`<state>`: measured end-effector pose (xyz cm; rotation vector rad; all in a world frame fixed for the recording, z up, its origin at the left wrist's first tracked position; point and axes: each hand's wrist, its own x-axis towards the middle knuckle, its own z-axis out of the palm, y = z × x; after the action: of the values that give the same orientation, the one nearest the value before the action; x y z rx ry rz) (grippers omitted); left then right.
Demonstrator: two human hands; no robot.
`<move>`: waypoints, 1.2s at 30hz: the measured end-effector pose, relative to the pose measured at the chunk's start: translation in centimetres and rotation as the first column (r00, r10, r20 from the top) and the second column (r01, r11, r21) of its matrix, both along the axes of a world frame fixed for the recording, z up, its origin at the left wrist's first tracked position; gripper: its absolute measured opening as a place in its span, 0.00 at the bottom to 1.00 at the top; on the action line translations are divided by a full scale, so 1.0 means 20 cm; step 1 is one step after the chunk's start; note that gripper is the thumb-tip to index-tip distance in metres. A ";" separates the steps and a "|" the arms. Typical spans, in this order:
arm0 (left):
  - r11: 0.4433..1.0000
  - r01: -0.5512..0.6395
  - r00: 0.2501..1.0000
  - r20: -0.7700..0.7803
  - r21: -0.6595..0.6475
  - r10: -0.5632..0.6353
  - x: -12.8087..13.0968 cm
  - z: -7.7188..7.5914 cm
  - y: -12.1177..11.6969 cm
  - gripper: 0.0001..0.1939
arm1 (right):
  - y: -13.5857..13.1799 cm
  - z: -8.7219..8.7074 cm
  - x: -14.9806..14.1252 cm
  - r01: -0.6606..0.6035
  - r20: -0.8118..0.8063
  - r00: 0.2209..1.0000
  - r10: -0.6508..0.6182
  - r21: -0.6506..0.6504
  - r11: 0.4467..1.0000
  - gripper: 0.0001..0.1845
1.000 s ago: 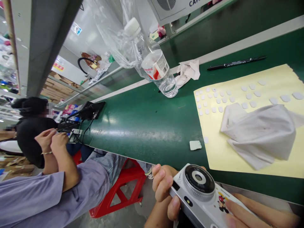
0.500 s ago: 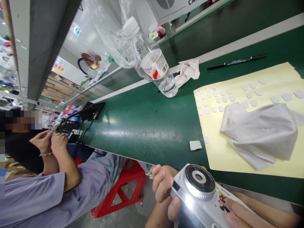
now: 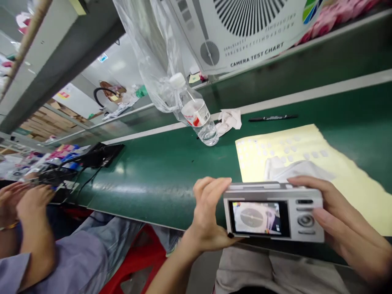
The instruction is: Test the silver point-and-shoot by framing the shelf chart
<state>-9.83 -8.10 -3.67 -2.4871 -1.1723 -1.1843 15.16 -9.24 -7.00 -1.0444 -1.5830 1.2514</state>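
Both my hands hold a silver digital camera (image 3: 294,194) upright above the near edge of the green table. Its back faces me, and the lit screen (image 3: 257,218) shows a round striped pattern. My left hand (image 3: 206,218) grips the left end, fingers at the top and thumb beneath. My right hand (image 3: 343,228) holds the right end, with a finger on top and the thumb beside the buttons. The lens side is turned away and hidden. Beyond the camera a grey cloth (image 3: 297,168) lies on a yellow sheet (image 3: 346,163) dotted with small pale stickers.
A camera test chart (image 3: 241,53) stands at the back. Left of the sheet are a water bottle (image 3: 200,116), a crumpled tissue (image 3: 229,120) and a black marker (image 3: 272,118). A co-worker (image 3: 70,261) sits at the left by a red stool (image 3: 143,257).
The camera has turned from lens up to upright, screen towards me, and its screen now shows a picture. My view has tilted up, bringing more of the test chart into sight.
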 end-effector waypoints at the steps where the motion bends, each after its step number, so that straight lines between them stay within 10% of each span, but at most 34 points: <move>1: 1.000 0.027 1.000 -0.012 -0.009 -0.027 0.01 0.05 0.06 0.36 | 0.06 0.06 0.00 -0.046 -0.040 0.998 0.046 -0.018 0.999 0.20; 6: 0.997 0.073 0.997 -0.024 0.034 -0.073 0.07 0.16 0.32 0.35 | 0.30 0.25 0.04 -0.068 -0.144 0.988 0.063 -0.026 0.997 0.26; 11: 0.993 0.073 0.996 0.040 0.095 -0.077 0.12 0.04 0.46 0.36 | 0.43 0.20 0.09 -0.050 -0.098 0.994 0.052 0.025 0.998 0.28; 17: 0.996 0.088 0.995 0.038 0.027 -0.089 0.09 -0.08 0.43 0.35 | 0.39 0.11 0.06 -0.074 -0.043 0.997 0.069 -0.126 0.989 0.29; 36: 0.997 0.073 0.997 0.034 0.038 -0.074 0.07 -0.12 0.44 0.36 | 0.40 0.06 0.10 -0.202 -0.259 0.958 0.124 -0.301 0.932 0.25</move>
<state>-8.35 0.67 -5.97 -2.5119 -1.0657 -1.2615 17.14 -1.32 -5.76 -0.9318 -1.3289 1.7300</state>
